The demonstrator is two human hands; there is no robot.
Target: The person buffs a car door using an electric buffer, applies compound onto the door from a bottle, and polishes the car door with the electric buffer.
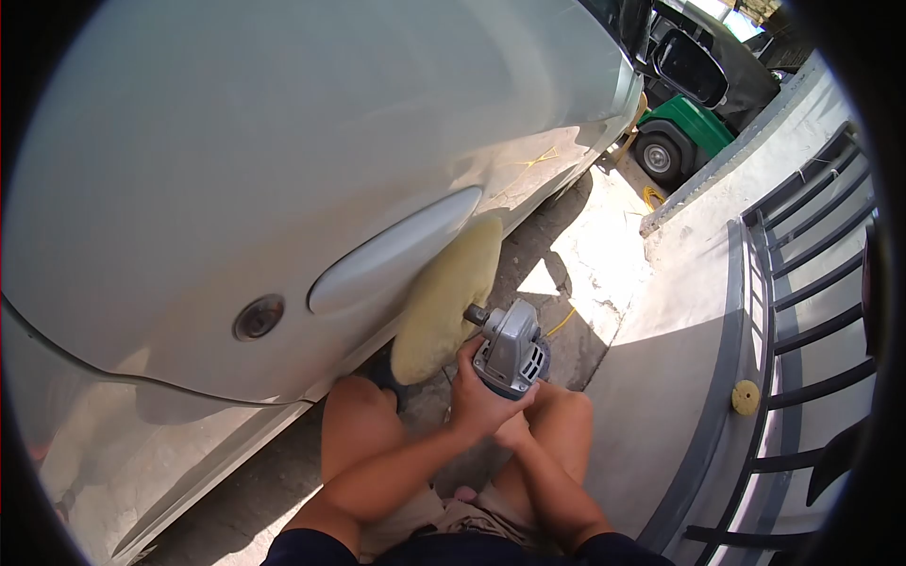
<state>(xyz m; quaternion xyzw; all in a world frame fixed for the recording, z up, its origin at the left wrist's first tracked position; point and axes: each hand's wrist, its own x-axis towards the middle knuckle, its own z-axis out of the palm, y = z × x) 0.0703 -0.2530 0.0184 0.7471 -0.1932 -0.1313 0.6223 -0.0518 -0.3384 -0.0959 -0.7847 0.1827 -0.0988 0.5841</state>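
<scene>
My left hand (pixel 479 401) is wrapped round the grey metal head of a power polisher (pixel 511 351). Below it, my right hand (pixel 514 431) is closed at the polisher's lower body, its fingers mostly hidden by the left hand and the tool. A large, fluffy yellowish polishing pad (pixel 445 302) is fixed to the spindle. The pad stands nearly edge-on beside the silver car panel (pixel 217 160), close to the door handle (pixel 396 247); whether it touches the paint, I cannot tell. Left of the handle is a round lock (pixel 259 317).
On the right runs a pale wall (pixel 679 377) with a dark metal grille (pixel 821 330) and a small round yellow piece (pixel 746 397) on it. A side mirror (pixel 691 68), a green vehicle (pixel 689 123) and yellow cord (pixel 653 196) are farther off. Bent knees flank the tool.
</scene>
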